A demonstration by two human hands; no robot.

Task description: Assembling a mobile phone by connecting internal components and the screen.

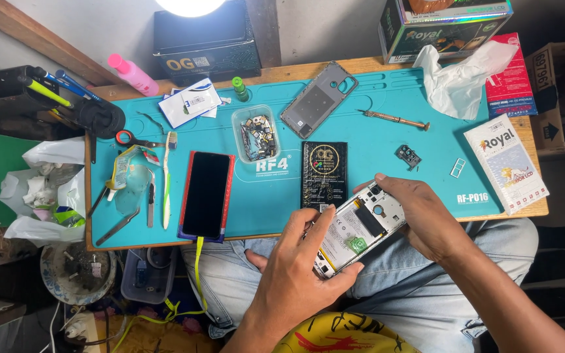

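Note:
I hold an opened phone (359, 230), back cover off, with its white battery and frame showing, tilted over the front edge of the teal work mat (374, 111). My left hand (299, 274) grips its lower end, fingers resting on the battery. My right hand (423, 216) holds the upper end by the camera area. The grey back cover (318, 99) lies at the rear of the mat. A black flat box (324, 173) lies just beyond the phone.
A black phone (206, 195) on a red case lies at left with a yellow cable. A clear tray of small parts (255, 134), a screwdriver (397, 119), tweezers, scissors (129, 139), a toothbrush (167, 180), crumpled tissue (459, 78) and boxes surround the mat.

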